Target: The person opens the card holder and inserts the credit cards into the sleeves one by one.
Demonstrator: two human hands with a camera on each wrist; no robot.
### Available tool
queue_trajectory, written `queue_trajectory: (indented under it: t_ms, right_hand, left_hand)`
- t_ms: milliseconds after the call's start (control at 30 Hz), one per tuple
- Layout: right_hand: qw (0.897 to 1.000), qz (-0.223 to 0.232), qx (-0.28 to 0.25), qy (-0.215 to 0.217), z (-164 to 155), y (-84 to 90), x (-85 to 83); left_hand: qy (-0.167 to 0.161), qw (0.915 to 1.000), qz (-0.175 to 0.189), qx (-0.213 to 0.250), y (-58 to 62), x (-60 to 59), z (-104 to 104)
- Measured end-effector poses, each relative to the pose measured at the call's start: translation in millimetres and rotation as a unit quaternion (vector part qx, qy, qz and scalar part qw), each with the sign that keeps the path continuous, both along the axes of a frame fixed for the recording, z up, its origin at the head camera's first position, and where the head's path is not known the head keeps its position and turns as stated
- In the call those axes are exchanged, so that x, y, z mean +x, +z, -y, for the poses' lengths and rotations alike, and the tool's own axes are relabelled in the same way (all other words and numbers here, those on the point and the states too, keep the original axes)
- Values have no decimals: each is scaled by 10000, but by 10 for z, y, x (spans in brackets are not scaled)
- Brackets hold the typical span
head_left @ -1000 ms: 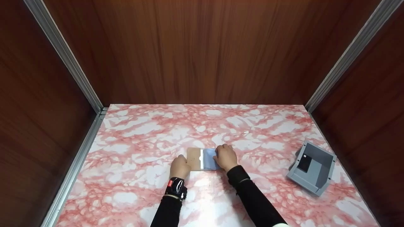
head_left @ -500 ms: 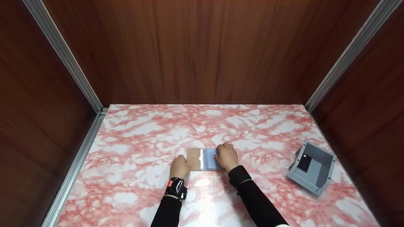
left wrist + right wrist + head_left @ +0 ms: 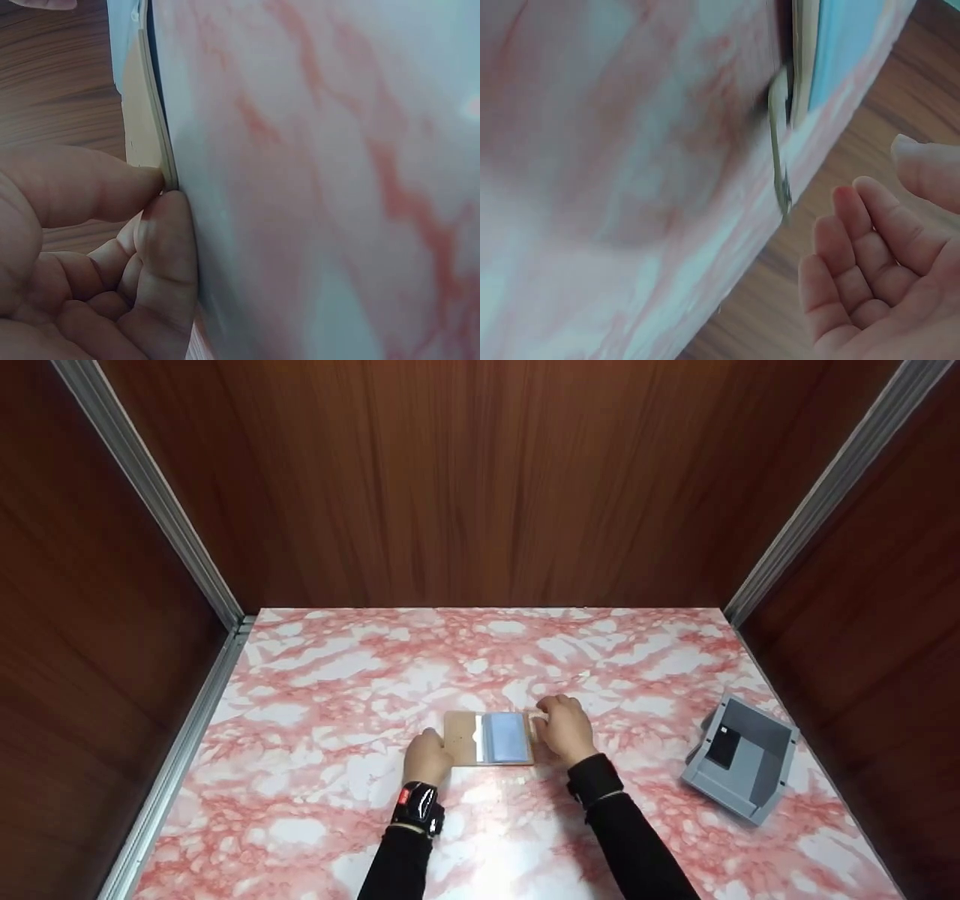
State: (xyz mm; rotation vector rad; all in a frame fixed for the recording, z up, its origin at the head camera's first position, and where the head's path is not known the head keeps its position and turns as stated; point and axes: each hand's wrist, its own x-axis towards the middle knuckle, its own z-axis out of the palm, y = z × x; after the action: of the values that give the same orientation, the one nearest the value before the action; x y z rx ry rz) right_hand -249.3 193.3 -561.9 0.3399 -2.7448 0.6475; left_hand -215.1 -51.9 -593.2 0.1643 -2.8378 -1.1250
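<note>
A tan card holder point(image 3: 460, 739) lies spread flat on the table, with bluish clear plastic sleeves point(image 3: 508, 737) on its right side and a white strip near its middle. My left hand point(image 3: 427, 759) pinches the left edge of its cover between thumb and index finger; the left wrist view shows the cover's edge point(image 3: 159, 142) between them. Just past the card holder's right edge, my right hand point(image 3: 566, 729) holds nothing, its fingers loosely bent and apart from it. A small strap point(image 3: 776, 142) sticks out from that edge in the right wrist view.
A grey open bin point(image 3: 750, 772) stands at the table's right, with a flat black object point(image 3: 724, 748) inside it. Brown wood-grain panels point(image 3: 480, 487) enclose the back and sides. The table point(image 3: 322, 697) has a red and white marbled surface.
My right hand has let go of the plastic sleeves and moved right, off the card holder. The sleeves now lie flat and fully visible. My left hand has stayed in place.
</note>
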Motion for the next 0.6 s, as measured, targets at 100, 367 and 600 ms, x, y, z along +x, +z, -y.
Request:
queue_trajectory:
  t_ms: [100, 367, 600]
  right_hand:
    - [9997, 186, -58, -143, -126, 57, 18]
    - [9976, 534, -214, -379, -506, 191, 83]
    - [9972, 546, -136, -496, -848, 349, 113]
  left_hand:
    - [12, 10000, 59, 59, -2, -6, 1]
    - [29, 9999, 104, 63, -5, -9, 15]
    - [45, 9999, 116, 100, -5, -11, 9]
